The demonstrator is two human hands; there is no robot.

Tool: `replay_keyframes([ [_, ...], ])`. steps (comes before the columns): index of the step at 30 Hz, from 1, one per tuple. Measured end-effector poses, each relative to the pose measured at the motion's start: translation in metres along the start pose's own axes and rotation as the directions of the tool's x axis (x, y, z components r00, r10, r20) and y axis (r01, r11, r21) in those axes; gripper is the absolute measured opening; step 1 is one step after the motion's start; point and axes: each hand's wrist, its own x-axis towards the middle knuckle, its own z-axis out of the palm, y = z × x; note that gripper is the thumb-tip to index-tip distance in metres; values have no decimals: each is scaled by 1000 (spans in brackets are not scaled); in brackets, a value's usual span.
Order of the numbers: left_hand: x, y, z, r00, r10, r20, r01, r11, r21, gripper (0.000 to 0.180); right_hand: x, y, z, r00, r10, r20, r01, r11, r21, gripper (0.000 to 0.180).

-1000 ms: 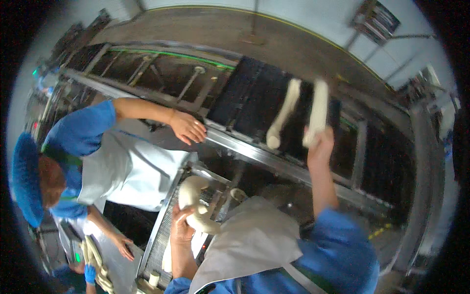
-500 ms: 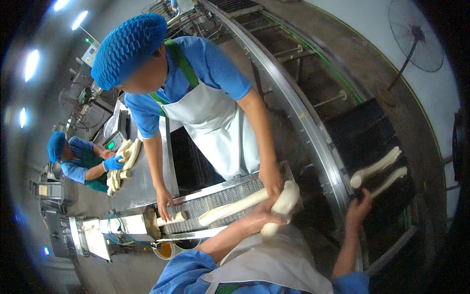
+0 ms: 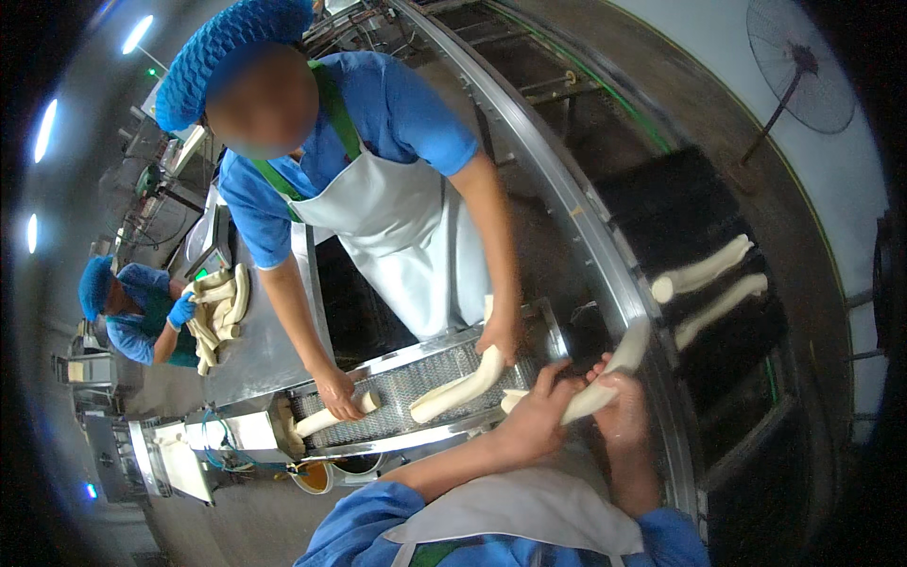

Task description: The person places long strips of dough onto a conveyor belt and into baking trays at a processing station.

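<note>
Since my left hand (image 3: 540, 418) and right hand (image 3: 625, 412) both grip it, the dough log (image 3: 588, 404) is supported at two points, just ahead of my white apron (image 3: 510, 510). It slants up to my right: one end pokes out left of my left hand, the blurred other end rises past my right.

Handling: pale, smooth, so I'd guess soft, moderate weight, likely to droop or stretch if held by one end. Tackiness: can't tell. Best hold is one palm partway in from each end, fingers wrapped loosely; pinching would probably dent or neck it.

Left of my left hand, a mesh conveyor (image 3: 402, 386) carries a bent log (image 3: 463, 392) in a co-worker's near hand (image 3: 501, 338) and a straighter log (image 3: 316, 422) under their far hand (image 3: 335, 389). Right of my right hand, beyond a steel rail (image 3: 612, 269), a black tray bed (image 3: 661, 194) holds two logs (image 3: 704, 270), side by side, apart.
</note>
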Motion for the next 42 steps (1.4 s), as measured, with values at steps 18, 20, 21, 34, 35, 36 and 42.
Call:
replay_keyframes([
  [18, -20, -56, 26, 994, 100, -52, -99, 995, 27, 46, -42, -28, 3, 749, -497, 438, 567, 823, -36, 106],
  [20, -21, -56, 24, 1000, 18, 15, -18, 1000, -5, 47, -32, -46, 8, 784, -492, 378, 549, 834, -51, 103],
  [21, -19, -53, 23, 999, 11, 40, -11, 1000, -6, 49, -25, -55, 6, 787, -494, 369, 543, 839, -33, 101],
  [34, 81, -15, 24, 984, 59, 170, 88, 666, -741, 55, 207, -152, -40, 878, -430, -211, 413, 903, -121, 68],
  [35, 77, -20, 24, 973, 42, 227, 134, 701, -701, 52, 229, -133, -42, 859, -397, -323, 301, 902, -308, 73],
  [36, 67, -34, 25, 967, -34, 254, 194, 747, -636, 47, 231, -102, -30, 810, -526, -260, 444, 839, -313, 90],
  [42, -43, -149, 42, 872, -477, 109, 436, 656, -616, 41, 257, -105, 10, 789, -505, -349, 481, 862, -159, 83],
])
